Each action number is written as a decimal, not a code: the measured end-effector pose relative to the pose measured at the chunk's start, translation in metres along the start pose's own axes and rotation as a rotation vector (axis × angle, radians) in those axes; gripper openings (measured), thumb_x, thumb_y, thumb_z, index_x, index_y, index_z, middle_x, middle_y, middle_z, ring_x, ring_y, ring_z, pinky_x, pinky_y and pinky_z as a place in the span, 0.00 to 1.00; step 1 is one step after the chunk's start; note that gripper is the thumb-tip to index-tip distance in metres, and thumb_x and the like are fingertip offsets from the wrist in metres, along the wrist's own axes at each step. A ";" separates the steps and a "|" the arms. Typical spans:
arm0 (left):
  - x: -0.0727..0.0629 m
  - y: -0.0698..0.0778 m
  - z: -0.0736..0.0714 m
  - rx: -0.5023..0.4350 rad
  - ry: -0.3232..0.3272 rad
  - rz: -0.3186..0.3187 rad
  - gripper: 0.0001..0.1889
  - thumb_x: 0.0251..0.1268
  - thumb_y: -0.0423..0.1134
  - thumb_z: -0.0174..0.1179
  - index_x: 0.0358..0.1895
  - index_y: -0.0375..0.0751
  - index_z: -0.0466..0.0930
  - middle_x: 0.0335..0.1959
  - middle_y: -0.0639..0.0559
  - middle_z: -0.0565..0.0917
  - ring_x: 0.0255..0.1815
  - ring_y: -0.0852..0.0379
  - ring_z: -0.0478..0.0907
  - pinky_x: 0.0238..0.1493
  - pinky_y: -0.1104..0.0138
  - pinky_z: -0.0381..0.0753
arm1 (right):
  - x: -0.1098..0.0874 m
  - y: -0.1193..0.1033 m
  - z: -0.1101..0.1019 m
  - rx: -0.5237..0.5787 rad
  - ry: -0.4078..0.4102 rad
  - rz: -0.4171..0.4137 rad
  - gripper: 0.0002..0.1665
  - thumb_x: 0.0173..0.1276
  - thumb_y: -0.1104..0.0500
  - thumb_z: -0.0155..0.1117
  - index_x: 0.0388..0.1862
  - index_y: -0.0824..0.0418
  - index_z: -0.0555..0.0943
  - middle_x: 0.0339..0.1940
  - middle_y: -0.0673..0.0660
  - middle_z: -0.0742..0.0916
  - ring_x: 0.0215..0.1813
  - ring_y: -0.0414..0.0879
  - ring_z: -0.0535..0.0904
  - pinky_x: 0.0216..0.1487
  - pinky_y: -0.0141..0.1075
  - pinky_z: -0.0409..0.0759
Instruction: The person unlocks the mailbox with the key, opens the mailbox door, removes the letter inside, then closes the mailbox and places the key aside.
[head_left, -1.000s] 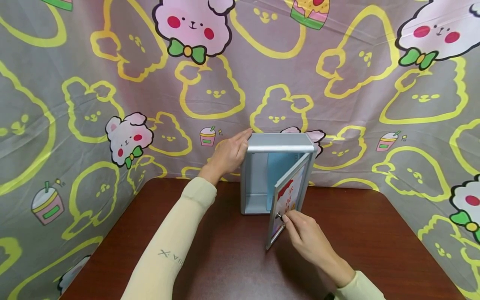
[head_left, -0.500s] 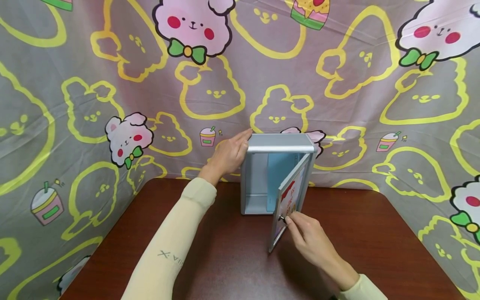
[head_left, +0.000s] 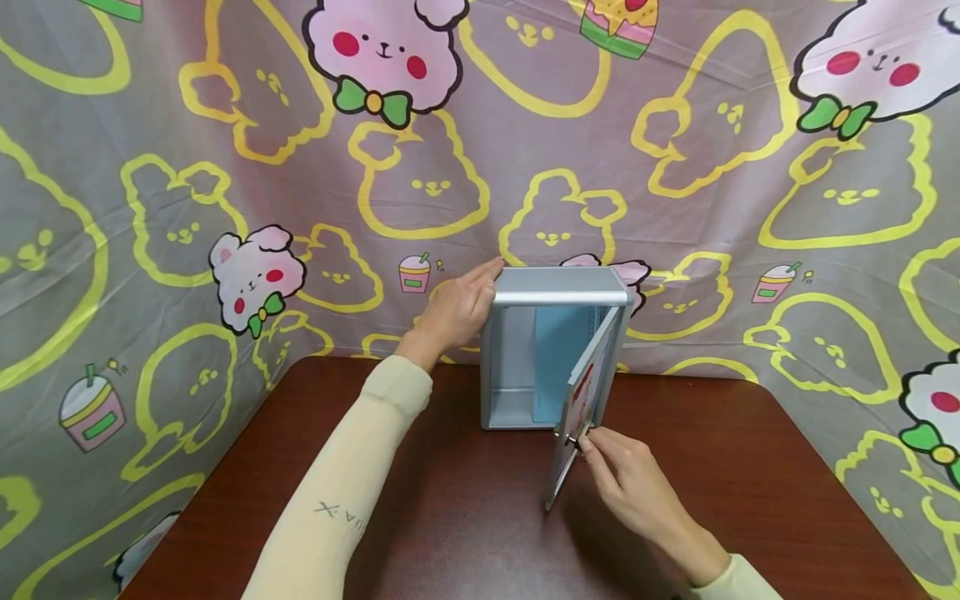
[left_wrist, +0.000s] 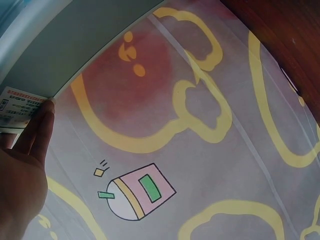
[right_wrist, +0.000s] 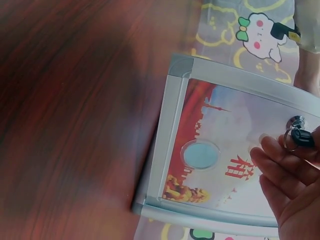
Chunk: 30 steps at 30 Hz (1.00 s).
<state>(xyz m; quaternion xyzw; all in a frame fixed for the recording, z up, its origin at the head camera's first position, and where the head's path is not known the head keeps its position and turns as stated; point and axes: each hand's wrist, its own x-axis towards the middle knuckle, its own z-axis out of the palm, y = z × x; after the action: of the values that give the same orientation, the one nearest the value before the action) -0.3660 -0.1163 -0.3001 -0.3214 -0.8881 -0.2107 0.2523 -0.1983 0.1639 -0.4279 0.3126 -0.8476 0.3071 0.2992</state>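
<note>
A silver metal lockbox (head_left: 558,285) stands on the table with its front door (head_left: 581,392) swung out on the right side. My left hand (head_left: 453,310) holds the box's upper left corner; in the left wrist view its fingertips lie at the edge of the side panel, by a printed label (left_wrist: 20,106). Thumb and fingers of my right hand (head_left: 626,475) pinch a black-headed key (right_wrist: 302,137) on a ring, at the lock (right_wrist: 297,122) in the door. Red and white printing covers the door's face. A light blue panel (head_left: 551,367) shows inside the box.
The dark reddish-brown table (head_left: 750,467) extends around the box. Behind it and along both sides hangs a grey cloth (head_left: 675,233) with yellow outlines and cartoon animals, close behind the box.
The door's free edge has swung a little further to the right, opening wider, and my right hand has moved right with it. My left hand has stayed on the box's corner.
</note>
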 end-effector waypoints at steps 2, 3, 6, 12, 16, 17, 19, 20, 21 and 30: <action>0.000 0.000 0.000 0.001 0.001 -0.001 0.30 0.81 0.45 0.31 0.77 0.39 0.66 0.78 0.50 0.68 0.75 0.50 0.68 0.73 0.57 0.68 | 0.000 0.000 -0.002 0.003 0.004 -0.005 0.18 0.74 0.67 0.60 0.29 0.45 0.75 0.24 0.39 0.72 0.27 0.33 0.68 0.31 0.22 0.66; 0.000 0.000 0.000 0.002 0.001 -0.002 0.30 0.81 0.45 0.31 0.77 0.40 0.66 0.78 0.51 0.68 0.75 0.50 0.68 0.73 0.57 0.68 | -0.001 0.000 -0.002 0.003 0.005 -0.006 0.18 0.73 0.68 0.60 0.29 0.45 0.75 0.24 0.39 0.72 0.27 0.33 0.68 0.31 0.22 0.66; 0.000 0.000 0.000 0.000 -0.001 -0.005 0.30 0.80 0.45 0.30 0.78 0.40 0.66 0.78 0.51 0.68 0.76 0.51 0.68 0.74 0.57 0.67 | -0.001 0.000 -0.004 0.010 0.007 -0.006 0.18 0.73 0.68 0.60 0.30 0.45 0.76 0.24 0.38 0.73 0.27 0.32 0.68 0.31 0.22 0.66; 0.000 0.000 0.000 -0.009 0.000 -0.003 0.30 0.81 0.45 0.31 0.78 0.39 0.66 0.78 0.50 0.68 0.76 0.50 0.67 0.75 0.58 0.66 | -0.002 0.001 -0.006 0.002 0.000 0.006 0.17 0.73 0.69 0.59 0.32 0.46 0.78 0.26 0.38 0.75 0.28 0.32 0.70 0.32 0.22 0.69; 0.000 0.000 -0.001 -0.007 -0.001 -0.002 0.30 0.80 0.45 0.30 0.78 0.40 0.65 0.78 0.50 0.68 0.76 0.51 0.67 0.74 0.58 0.67 | -0.004 0.001 -0.007 -0.007 0.002 0.019 0.17 0.73 0.68 0.59 0.31 0.45 0.76 0.25 0.38 0.74 0.27 0.32 0.69 0.31 0.22 0.68; -0.001 0.000 -0.001 -0.006 -0.003 -0.002 0.30 0.80 0.46 0.30 0.78 0.40 0.65 0.78 0.50 0.67 0.76 0.51 0.67 0.74 0.58 0.67 | -0.004 0.001 -0.007 -0.016 0.003 0.019 0.17 0.73 0.68 0.59 0.30 0.46 0.76 0.25 0.38 0.74 0.27 0.32 0.69 0.30 0.22 0.67; -0.001 0.001 -0.001 -0.004 -0.005 -0.003 0.30 0.80 0.46 0.30 0.78 0.39 0.65 0.78 0.50 0.67 0.76 0.51 0.67 0.74 0.58 0.67 | -0.006 0.001 -0.008 -0.030 0.002 0.026 0.17 0.73 0.68 0.59 0.28 0.47 0.74 0.24 0.38 0.72 0.26 0.32 0.67 0.29 0.22 0.66; -0.001 0.000 -0.001 -0.004 -0.005 -0.003 0.30 0.80 0.46 0.30 0.78 0.39 0.65 0.78 0.50 0.67 0.76 0.51 0.67 0.74 0.58 0.67 | -0.006 0.001 -0.008 -0.038 0.001 0.027 0.17 0.73 0.68 0.59 0.27 0.48 0.74 0.24 0.38 0.71 0.25 0.32 0.66 0.28 0.22 0.65; -0.001 0.000 -0.001 -0.004 -0.005 -0.004 0.30 0.80 0.45 0.30 0.78 0.39 0.66 0.78 0.50 0.67 0.76 0.51 0.67 0.74 0.58 0.67 | -0.006 0.001 -0.009 -0.047 -0.001 0.032 0.17 0.73 0.68 0.59 0.27 0.48 0.74 0.24 0.37 0.71 0.25 0.32 0.66 0.28 0.22 0.64; 0.000 0.001 -0.001 -0.005 -0.010 -0.009 0.30 0.80 0.45 0.30 0.78 0.39 0.65 0.78 0.50 0.67 0.77 0.51 0.66 0.75 0.58 0.65 | -0.010 0.003 -0.013 -0.079 0.000 0.034 0.18 0.73 0.68 0.59 0.27 0.47 0.72 0.23 0.37 0.68 0.25 0.32 0.64 0.27 0.22 0.62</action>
<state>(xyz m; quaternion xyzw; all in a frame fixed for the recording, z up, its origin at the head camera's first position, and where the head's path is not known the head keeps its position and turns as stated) -0.3653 -0.1161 -0.2995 -0.3190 -0.8903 -0.2127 0.2459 -0.1903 0.1781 -0.4273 0.2861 -0.8644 0.2783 0.3059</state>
